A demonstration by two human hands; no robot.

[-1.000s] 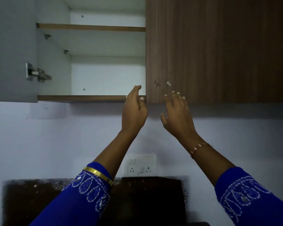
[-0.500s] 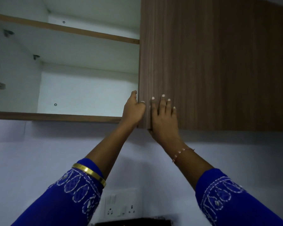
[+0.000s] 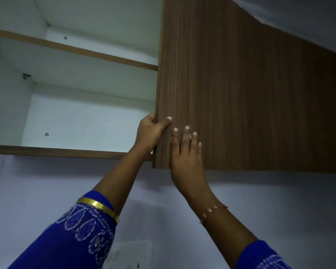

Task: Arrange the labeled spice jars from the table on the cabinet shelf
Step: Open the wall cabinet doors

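A wall cabinet hangs above me with its left half open, showing a white interior. Its bottom shelf (image 3: 66,151) and the upper shelf (image 3: 97,53) hold nothing that I can see. The brown wooden right door (image 3: 250,98) is swung slightly out from the cabinet. My left hand (image 3: 150,133) grips the door's left edge low down, thumb on the front face and fingers behind it. My right hand (image 3: 186,152) lies flat on the door front beside it, fingers straight. No spice jars are in view.
A pale wall runs below the cabinet. A white switch and socket plate (image 3: 132,255) sits on the wall at the bottom of the frame, between my blue embroidered sleeves. Shelf-pin holes dot the cabinet's back panel.
Both hands have risen from under the cabinet onto the right door. The left hand now grips its edge, the right lies flat on its face. The view has tilted upward.
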